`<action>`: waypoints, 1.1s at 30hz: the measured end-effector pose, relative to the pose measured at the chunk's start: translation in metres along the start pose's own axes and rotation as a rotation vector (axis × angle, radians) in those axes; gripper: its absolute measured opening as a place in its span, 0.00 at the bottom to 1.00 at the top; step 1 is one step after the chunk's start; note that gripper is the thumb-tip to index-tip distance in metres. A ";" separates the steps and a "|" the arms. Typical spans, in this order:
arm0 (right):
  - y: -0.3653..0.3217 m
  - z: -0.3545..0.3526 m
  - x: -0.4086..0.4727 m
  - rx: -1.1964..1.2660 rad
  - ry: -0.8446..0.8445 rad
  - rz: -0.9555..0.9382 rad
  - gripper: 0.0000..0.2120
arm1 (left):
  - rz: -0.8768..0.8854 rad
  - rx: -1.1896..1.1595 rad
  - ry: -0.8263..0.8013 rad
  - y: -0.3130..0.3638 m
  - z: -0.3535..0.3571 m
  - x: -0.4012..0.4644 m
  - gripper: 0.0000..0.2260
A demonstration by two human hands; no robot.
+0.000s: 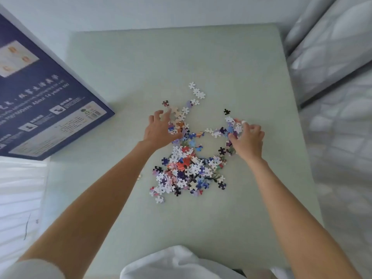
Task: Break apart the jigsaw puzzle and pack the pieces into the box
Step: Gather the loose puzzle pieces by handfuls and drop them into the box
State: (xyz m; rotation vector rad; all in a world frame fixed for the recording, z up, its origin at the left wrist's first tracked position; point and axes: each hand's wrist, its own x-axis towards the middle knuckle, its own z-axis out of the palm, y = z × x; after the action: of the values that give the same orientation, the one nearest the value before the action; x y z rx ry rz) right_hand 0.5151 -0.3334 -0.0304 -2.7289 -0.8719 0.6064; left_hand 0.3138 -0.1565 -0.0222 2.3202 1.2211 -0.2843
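Both hands [161, 129] [248, 137] among puzzle pieces [187, 170]

Home bedroom: quilted mattress [332, 57] beside pale table [201, 57].

On the pale counter [221, 57], the left hand [161, 129] spreads over loose puzzle pieces [187, 170]; the right hand [248, 137] curls around a cluster. A dark blue box [40, 93] lies left.

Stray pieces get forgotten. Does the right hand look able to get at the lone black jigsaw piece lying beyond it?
Probably yes: the lone black jigsaw piece lies on bare pale green tabletop just beyond the right hand, nothing between them.
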 end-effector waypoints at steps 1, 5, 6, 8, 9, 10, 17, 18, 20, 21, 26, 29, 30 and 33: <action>-0.006 0.004 0.003 0.022 0.000 -0.031 0.24 | -0.008 0.024 -0.005 0.003 0.004 0.002 0.41; -0.040 0.020 -0.007 0.024 -0.096 -0.257 0.21 | 0.049 0.075 0.020 0.006 0.015 -0.008 0.39; -0.047 0.023 -0.013 0.024 -0.133 -0.329 0.21 | 0.072 0.081 0.021 0.006 0.018 -0.014 0.39; -0.055 0.028 -0.025 0.017 -0.216 -0.490 0.21 | 0.089 0.085 0.011 0.007 0.023 -0.027 0.39; -0.055 0.031 -0.028 0.009 -0.258 -0.563 0.21 | 0.087 0.084 0.008 0.008 0.025 -0.033 0.39; -0.056 0.032 -0.030 0.002 -0.301 -0.617 0.19 | 0.081 0.084 0.007 0.008 0.028 -0.039 0.40; -0.088 0.023 0.017 -0.122 -0.325 -0.748 0.28 | 0.038 0.104 -0.061 0.008 0.035 -0.063 0.54; -0.095 0.022 0.022 -0.211 -0.419 -0.783 0.35 | 0.040 0.128 -0.063 0.009 0.036 -0.065 0.56; -0.104 0.023 0.021 -0.374 -0.577 -0.862 0.47 | 0.017 0.129 -0.056 0.010 0.039 -0.070 0.55; -0.105 0.024 0.017 -0.433 -0.616 -0.904 0.51 | 0.003 0.109 -0.048 0.010 0.039 -0.070 0.54; -0.083 0.030 -0.011 -0.478 -0.466 -1.002 0.55 | -0.042 -0.008 -0.025 0.007 0.040 -0.074 0.45; -0.074 0.034 -0.025 -0.365 -0.393 -0.962 0.49 | -0.038 -0.041 -0.020 0.004 0.040 -0.077 0.39; -0.073 0.034 -0.029 -0.344 -0.394 -0.944 0.48 | -0.037 -0.054 -0.019 0.003 0.039 -0.079 0.37; -0.074 0.035 -0.038 -0.313 -0.409 -0.884 0.45 | -0.038 -0.088 -0.033 0.000 0.037 -0.082 0.33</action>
State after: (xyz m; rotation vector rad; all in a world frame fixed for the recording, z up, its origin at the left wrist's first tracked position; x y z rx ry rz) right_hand 0.4339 -0.2941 -0.0259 -2.0914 -2.2276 0.8619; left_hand 0.2683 -0.2335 -0.0206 2.2110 1.2374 -0.2751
